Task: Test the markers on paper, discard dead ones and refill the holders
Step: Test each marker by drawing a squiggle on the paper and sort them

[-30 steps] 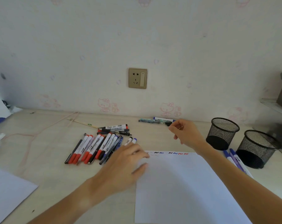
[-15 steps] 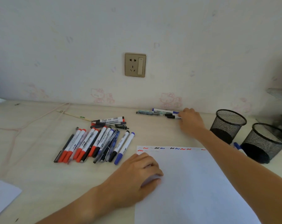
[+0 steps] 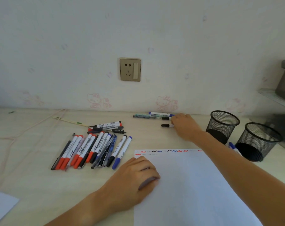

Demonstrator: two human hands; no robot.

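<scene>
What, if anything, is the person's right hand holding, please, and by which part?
The right hand pinches a black-capped marker lying on the desk, by the white barrel end opposite the cap; the exact grip is partly hidden by the fingers.

"WHITEBOARD" printed on a marker (image 3: 108, 125) barrel, other print unreadable

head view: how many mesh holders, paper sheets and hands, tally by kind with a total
black wire-mesh cylinder holders: 2
white paper sheets: 2
hands, left hand and right hand: 2
total: 6
</scene>
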